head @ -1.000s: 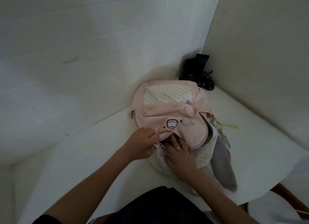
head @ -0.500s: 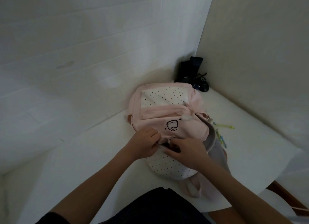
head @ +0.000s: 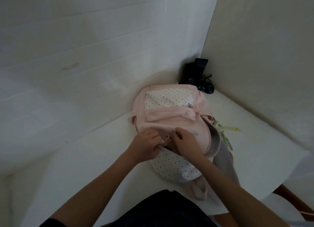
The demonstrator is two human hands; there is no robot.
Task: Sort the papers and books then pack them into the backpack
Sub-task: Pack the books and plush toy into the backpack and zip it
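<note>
Both hands at backpack (head: 171, 123) opening, on white table (head: 102, 159).
Left hand (head: 144, 146) and right hand (head: 186, 143) fingers pinch pink fabric at zipper edge.

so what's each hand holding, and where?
Both pinch the backpack at its zipper opening: left hand on the near edge, right hand on the pink flap.

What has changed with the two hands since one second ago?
The right hand lifted off the dotted panel and now pinches the backpack at the zipper opening, opposite the left hand, which kept its grip there. The backpack stayed flat on the table.
</note>
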